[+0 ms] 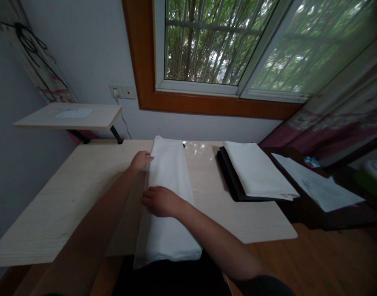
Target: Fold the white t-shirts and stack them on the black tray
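Note:
A white cloth [169, 172], folded into a long strip, lies lengthwise on the pale wooden desk [92, 181], its near end hanging slightly over the front edge. At the strip's left edge, toward the far end, my left hand [142, 160] has its fingers closed on the fabric. My right hand [160, 201] reaches across the strip's middle, with curled fingers gripping the same left edge; its fingertips are partly hidden. Along that edge a thin lower layer of cloth sticks out a little.
On the desk's right side, a folded white cloth [256, 168] rests on folded black fabric [230, 176]. A raised shelf [98, 113] holds a paper sheet at the back left. Another paper [318, 185] lies on dark furniture at right. A window is ahead.

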`<control>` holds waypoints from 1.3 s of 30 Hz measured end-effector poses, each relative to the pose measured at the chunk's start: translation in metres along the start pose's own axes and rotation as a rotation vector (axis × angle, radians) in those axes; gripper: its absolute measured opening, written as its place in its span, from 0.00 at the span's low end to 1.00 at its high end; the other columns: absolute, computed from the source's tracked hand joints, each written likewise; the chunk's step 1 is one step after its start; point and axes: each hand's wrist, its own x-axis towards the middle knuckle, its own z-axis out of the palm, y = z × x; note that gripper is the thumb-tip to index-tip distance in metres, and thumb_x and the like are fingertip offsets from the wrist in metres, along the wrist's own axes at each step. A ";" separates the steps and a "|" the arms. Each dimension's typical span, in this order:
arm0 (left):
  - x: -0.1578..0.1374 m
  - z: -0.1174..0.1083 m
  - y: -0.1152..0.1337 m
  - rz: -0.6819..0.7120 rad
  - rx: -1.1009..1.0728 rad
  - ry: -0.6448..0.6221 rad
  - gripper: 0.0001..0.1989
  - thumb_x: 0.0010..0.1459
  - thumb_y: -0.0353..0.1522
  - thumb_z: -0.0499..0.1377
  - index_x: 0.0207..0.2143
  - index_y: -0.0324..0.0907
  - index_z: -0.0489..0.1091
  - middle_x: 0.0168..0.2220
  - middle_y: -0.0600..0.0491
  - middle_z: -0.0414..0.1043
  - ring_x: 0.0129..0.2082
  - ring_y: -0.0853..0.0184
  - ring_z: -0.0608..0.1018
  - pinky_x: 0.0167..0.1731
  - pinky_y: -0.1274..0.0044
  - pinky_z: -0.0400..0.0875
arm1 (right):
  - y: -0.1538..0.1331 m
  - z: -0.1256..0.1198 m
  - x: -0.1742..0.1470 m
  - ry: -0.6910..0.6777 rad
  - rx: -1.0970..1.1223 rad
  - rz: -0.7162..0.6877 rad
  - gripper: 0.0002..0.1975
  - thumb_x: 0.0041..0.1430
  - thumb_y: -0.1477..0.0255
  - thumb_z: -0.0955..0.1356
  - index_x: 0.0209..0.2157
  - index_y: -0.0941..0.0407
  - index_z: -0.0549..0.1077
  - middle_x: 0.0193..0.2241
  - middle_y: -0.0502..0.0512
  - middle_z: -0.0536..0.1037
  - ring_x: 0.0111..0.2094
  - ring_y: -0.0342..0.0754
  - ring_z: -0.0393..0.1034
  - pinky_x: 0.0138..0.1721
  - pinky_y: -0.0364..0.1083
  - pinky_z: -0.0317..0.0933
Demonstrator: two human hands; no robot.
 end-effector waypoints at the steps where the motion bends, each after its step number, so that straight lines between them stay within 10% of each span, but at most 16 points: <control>1: 0.002 0.000 0.000 0.005 -0.004 -0.002 0.15 0.52 0.38 0.65 0.40 0.40 0.77 0.39 0.47 0.79 0.41 0.60 0.79 0.44 0.74 0.71 | 0.000 -0.002 0.000 0.004 0.005 0.001 0.02 0.66 0.73 0.66 0.40 0.55 0.71 0.37 0.54 0.75 0.39 0.50 0.66 0.39 0.48 0.61; 11: 0.007 0.005 0.002 -0.016 -0.031 0.024 0.06 0.52 0.31 0.61 0.35 0.43 0.72 0.35 0.51 0.77 0.38 0.62 0.77 0.40 0.74 0.69 | 0.000 0.002 0.000 0.041 0.123 0.004 0.09 0.63 0.76 0.66 0.44 0.56 0.72 0.40 0.56 0.76 0.41 0.51 0.67 0.42 0.47 0.62; 28: 0.001 0.001 -0.010 -0.025 -0.059 0.108 0.18 0.58 0.31 0.58 0.51 0.42 0.68 0.39 0.50 0.77 0.38 0.64 0.78 0.42 0.75 0.70 | -0.007 0.031 -0.008 0.062 0.082 -0.004 0.09 0.73 0.69 0.63 0.49 0.54 0.73 0.44 0.56 0.78 0.46 0.50 0.67 0.46 0.48 0.61; 39: -0.006 0.002 -0.021 0.113 0.113 0.243 0.15 0.58 0.28 0.56 0.48 0.41 0.73 0.46 0.44 0.73 0.50 0.56 0.75 0.57 0.66 0.66 | -0.007 0.030 -0.009 0.037 0.236 -0.043 0.18 0.71 0.73 0.62 0.60 0.54 0.69 0.54 0.55 0.77 0.53 0.49 0.70 0.54 0.47 0.61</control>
